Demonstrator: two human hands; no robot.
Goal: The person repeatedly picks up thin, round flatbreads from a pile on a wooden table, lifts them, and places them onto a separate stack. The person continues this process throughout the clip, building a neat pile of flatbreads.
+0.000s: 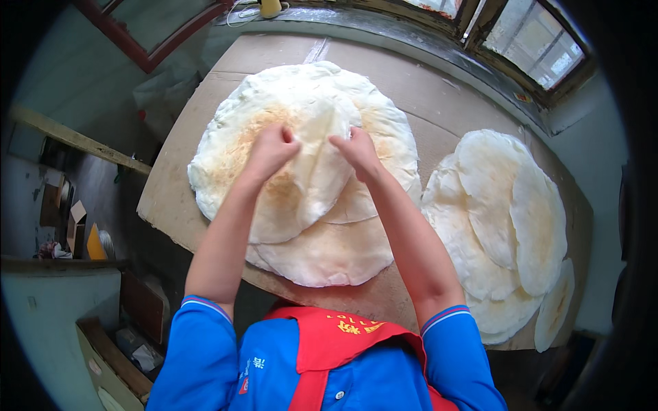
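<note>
Before me a wide, overlapping pile of thin round flatbreads (234, 108), white with toasted brown patches, covers the middle of the table. On top of it, one thin translucent sheet of flatbread (321, 174) is pinched up into a ridge between my hands. My left hand (275, 146) grips it on the left side, fingers curled and thumb pressed in. At the ridge's right side my right hand (357, 149) pinches the same sheet between thumb and fingers. The sheet's lower part rests on the pile.
A second pile of smaller flatbreads (488, 205) lies on the right, with a narrow piece (555, 305) at the table edge. Brown cardboard (185, 154) covers the tabletop. A window sill (390, 31) runs behind it. At upper left a red-framed window (175, 38) juts out.
</note>
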